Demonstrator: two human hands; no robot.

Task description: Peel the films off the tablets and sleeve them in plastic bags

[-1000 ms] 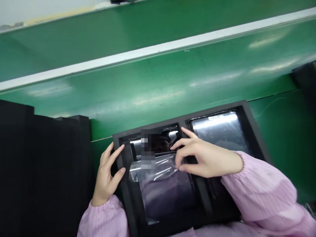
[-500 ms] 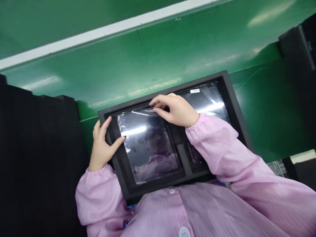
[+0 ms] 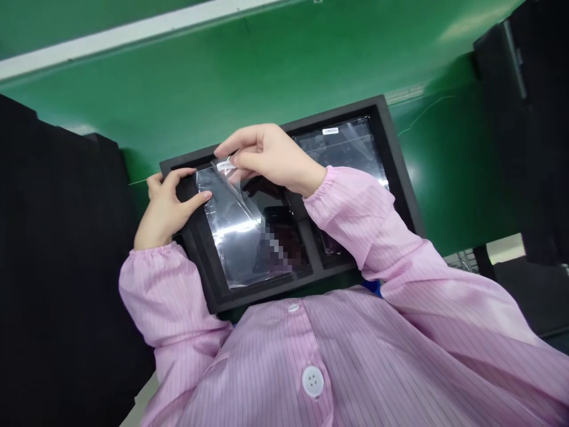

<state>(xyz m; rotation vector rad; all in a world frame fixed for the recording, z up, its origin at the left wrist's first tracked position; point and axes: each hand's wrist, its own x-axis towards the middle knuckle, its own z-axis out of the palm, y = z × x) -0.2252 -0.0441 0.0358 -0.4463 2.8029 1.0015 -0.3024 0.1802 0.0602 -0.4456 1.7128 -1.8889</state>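
Observation:
A black foam tray (image 3: 402, 169) with two compartments lies in front of me. Its left compartment holds a flat glossy dark screen panel (image 3: 273, 207). My right hand (image 3: 278, 157) pinches the upper corner of a clear plastic film (image 3: 231, 187) with a small white label, and a fold runs diagonally down across the panel. My left hand (image 3: 162, 210) rests at the tray's upper left with fingers spread, its thumb tip at the panel's left edge. A second dark panel (image 3: 342, 151), with a white label near its top, lies in the right compartment, partly covered by my right forearm.
The tray sits on a green worktop (image 3: 178, 101) with a pale strip (image 3: 111, 38) across its far side. A tall black stack (image 3: 57, 249) stands close on the left. More black stacked pieces (image 3: 511, 148) are at the right.
My right hand has moved left and drawn the film's upper corner over towards the left. The panel's right part now shows under the lifted film. The camera view has shifted.

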